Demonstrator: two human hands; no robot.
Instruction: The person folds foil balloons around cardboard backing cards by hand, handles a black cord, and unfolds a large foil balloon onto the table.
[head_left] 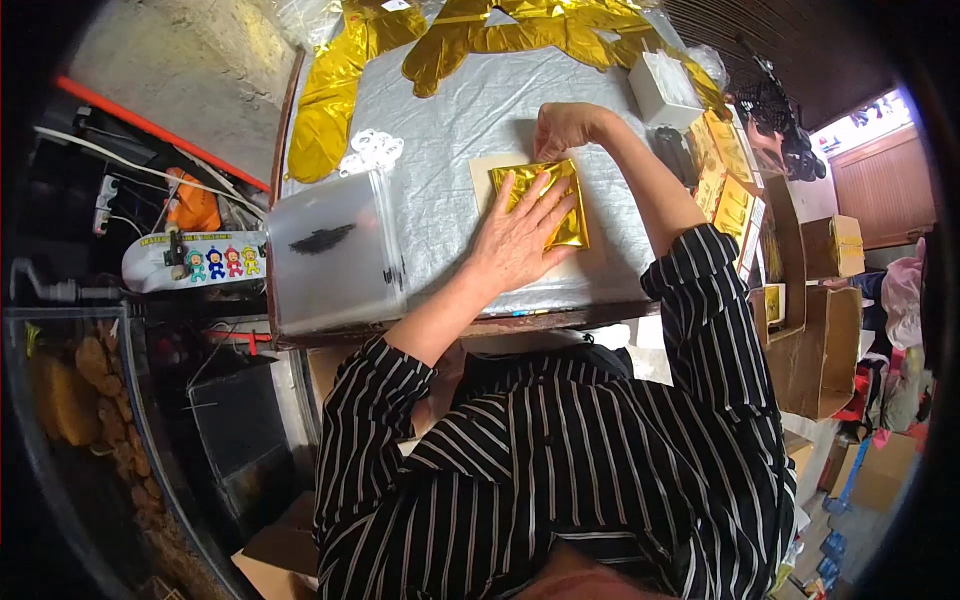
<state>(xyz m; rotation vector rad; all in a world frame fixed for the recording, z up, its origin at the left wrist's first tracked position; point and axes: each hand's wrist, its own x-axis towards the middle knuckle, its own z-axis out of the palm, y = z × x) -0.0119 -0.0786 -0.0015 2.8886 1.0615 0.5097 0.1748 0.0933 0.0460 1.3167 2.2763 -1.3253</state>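
My left hand [517, 232] lies flat with its fingers spread on a folded gold foil balloon [571, 222], pressing it against a beige cardboard sheet [487, 172]. My right hand [566, 130] is bent at the wrist by the foil's top edge, its fingers curled downward. Those fingertips are partly hidden, so I cannot make out what they hold. Larger flat gold foil balloons [480, 48] spread across the far side of the table [430, 130].
A stack of clear plastic sleeves [335, 255] lies at the table's left. Near it sits a bunch of white rings [372, 152]. On the right stand a white box [665, 88] and yellow printed boxes [722, 170]. A skateboard deck [195, 262] is beyond the left edge.
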